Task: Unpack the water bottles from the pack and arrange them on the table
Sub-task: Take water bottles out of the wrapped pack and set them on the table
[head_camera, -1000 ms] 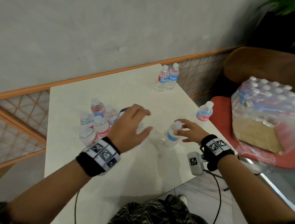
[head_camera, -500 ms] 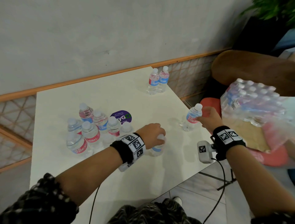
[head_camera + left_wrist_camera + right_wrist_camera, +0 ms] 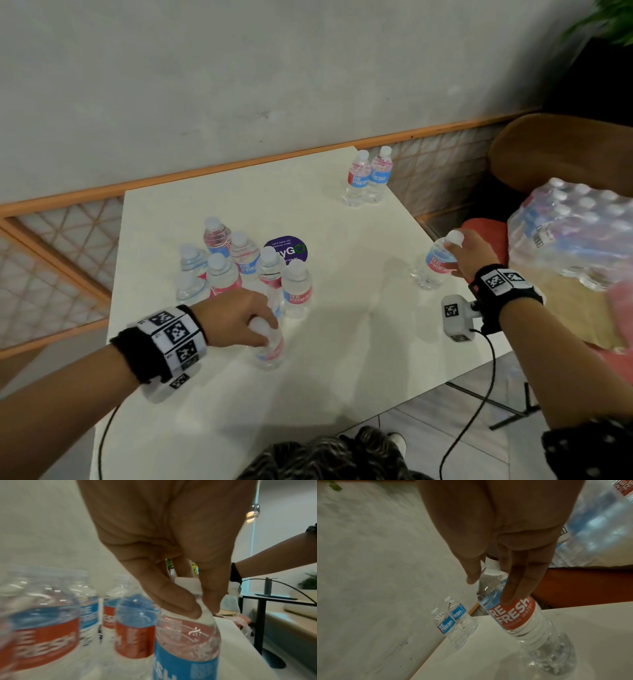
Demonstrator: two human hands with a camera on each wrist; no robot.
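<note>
My left hand [image 3: 260, 330] pinches the neck of a water bottle [image 3: 271, 349] standing on the white table [image 3: 349, 359], just in front of a cluster of several upright bottles [image 3: 236, 267]. The left wrist view shows thumb and fingers closed on that bottle [image 3: 187, 639] below its cap, the cluster [image 3: 46, 628] close to its left. My right hand [image 3: 460, 251] grips the top of another bottle [image 3: 432, 267] at the table's right edge; its fingers [image 3: 511, 588] lie down the neck of this bottle [image 3: 520, 618]. The shrink-wrapped pack [image 3: 579, 236] sits to the right.
Two bottles [image 3: 366, 178] stand together at the table's far right corner, and a purple round sticker [image 3: 287, 249] lies behind the cluster. The pack rests on a red seat [image 3: 486, 229] with a brown chair back [image 3: 555, 150] behind. A cable hangs from my right wrist.
My left hand took the middle bottle from the right hand and moved it left to the cluster. My right hand swung right and took hold of the bottle at the table's edge.
</note>
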